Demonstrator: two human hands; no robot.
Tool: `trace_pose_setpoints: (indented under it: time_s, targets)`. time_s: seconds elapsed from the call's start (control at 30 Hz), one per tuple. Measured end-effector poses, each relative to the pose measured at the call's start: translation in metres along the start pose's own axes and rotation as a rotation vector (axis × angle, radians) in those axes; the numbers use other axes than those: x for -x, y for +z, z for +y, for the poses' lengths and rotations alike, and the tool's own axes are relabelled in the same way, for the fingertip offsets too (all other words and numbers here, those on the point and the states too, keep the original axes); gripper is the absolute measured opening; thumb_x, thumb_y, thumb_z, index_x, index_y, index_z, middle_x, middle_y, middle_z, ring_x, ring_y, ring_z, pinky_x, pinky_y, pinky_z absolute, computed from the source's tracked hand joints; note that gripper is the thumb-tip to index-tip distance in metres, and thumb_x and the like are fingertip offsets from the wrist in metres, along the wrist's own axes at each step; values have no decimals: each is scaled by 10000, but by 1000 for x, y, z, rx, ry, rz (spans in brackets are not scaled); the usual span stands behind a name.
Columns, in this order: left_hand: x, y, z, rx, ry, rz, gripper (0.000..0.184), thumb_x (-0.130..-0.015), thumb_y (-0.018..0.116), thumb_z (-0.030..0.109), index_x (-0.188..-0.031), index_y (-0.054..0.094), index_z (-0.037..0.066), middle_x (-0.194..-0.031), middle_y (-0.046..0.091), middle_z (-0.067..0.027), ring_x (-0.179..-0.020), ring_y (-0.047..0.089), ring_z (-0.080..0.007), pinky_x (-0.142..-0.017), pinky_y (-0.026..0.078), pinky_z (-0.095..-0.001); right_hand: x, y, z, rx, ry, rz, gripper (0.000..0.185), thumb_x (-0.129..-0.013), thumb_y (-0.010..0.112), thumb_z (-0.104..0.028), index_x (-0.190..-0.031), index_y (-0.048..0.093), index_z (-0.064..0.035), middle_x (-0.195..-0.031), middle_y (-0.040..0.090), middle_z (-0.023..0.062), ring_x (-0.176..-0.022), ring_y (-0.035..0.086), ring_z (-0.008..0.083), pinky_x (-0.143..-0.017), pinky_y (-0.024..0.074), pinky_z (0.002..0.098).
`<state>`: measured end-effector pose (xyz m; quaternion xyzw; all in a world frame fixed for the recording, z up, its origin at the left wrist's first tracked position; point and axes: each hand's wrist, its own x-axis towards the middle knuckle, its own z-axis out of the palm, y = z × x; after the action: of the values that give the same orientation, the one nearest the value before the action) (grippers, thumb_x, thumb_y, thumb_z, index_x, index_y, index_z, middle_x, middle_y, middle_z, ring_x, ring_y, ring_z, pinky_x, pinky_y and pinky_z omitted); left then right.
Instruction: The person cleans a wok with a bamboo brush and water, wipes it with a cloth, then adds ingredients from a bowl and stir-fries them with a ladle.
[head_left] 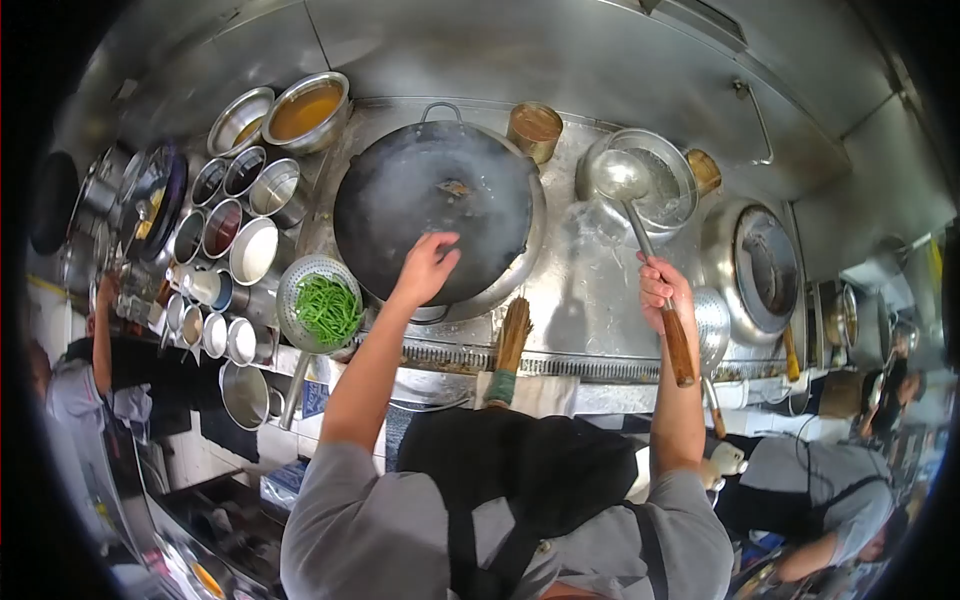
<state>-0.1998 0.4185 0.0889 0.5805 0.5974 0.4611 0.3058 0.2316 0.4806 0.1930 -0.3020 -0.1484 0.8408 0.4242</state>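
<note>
My left hand is over the near part of a black wok, fingers loosely apart and nothing visible in them. Steam rises from the wok, and a few small brown bits show near its middle; I cannot make out what they are. My right hand is wrapped round the handle of a ladle. The ladle's bowl is over a metal basin of liquid to the right of the wok. Left of the wok, green beans or similar cut green stems lie in a perforated strainer.
Seasoning containers and two bowls line the left. A tin can stands behind the wok. A bamboo brush lies in front, and another wok sits at right. Co-workers stand on both sides.
</note>
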Motion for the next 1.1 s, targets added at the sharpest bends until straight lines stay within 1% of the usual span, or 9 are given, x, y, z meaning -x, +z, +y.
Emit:
trace_pose_setpoints:
  time_s: [0.23,0.37,0.4,0.47,0.53,0.57,0.67,0.93,1.1]
  targets:
    - [-107,80,-35,545,-407,-56,369,-920,691,95,-1269,626,-8,-1094,678,-101,-992,662,-215,-895,545,-342,44,104,70,296,13,137,291,-975,606,-74,-1239,511,3,-749,500,16,-444,403,41,-363,340,224]
    - [-112,88,-54,925,-532,-200,134,-915,626,34,-1045,600,15,-931,624,-78,-760,630,-191,-721,578,-321,45,113,115,790,-74,251,505,-940,653,-75,-1380,422,14,-746,537,30,-443,430,73,-376,360,261]
    - [-101,85,-51,855,-578,-93,60,-919,622,59,-959,577,51,-851,587,-55,-737,605,-171,-601,532,-272,46,113,120,925,-87,264,552,-947,661,-93,-1432,413,-1,-709,535,21,-457,435,82,-410,373,269]
    - [-105,68,-110,552,-472,-452,50,-938,627,117,-937,596,78,-786,563,-18,-660,564,-131,-493,418,-242,43,91,131,1035,-195,313,565,-952,666,-109,-1451,416,-21,-702,547,26,-466,453,89,-423,380,276]
    - [-76,51,-74,482,-590,-188,123,-946,646,187,-870,592,108,-706,534,16,-557,482,-98,-459,316,-264,39,60,138,1498,-454,400,566,-965,671,-146,-1478,442,-73,-719,617,102,-534,570,174,-513,460,336]
    - [-72,52,-93,350,-459,-114,153,-936,670,194,-853,572,112,-682,521,21,-533,456,-93,-459,315,-274,39,42,141,1494,-456,405,566,-965,671,-146,-1478,442,-73,-719,617,102,-534,570,174,-513,460,336]
    - [-51,6,-111,163,-328,-108,251,-902,731,191,-799,514,119,-646,504,21,-536,473,-96,-494,359,-278,44,-6,159,1644,-533,614,515,-960,624,-142,-1446,481,-53,-1036,683,336,-986,688,484,-824,540,492]
    - [89,-105,-65,229,-400,64,159,-926,712,114,-1015,603,40,-844,622,-15,-744,588,-103,-700,479,-247,34,-88,110,1363,-499,781,525,-964,665,-213,-1414,494,-2,-791,672,253,-725,683,391,-688,518,478]
    - [139,-94,-51,139,-491,202,167,-937,713,104,-1044,610,25,-862,622,-25,-768,595,-121,-728,500,-264,-51,-111,20,1457,-656,862,453,-978,604,-222,-1350,509,17,-1051,656,389,-1055,627,547,-906,520,539]
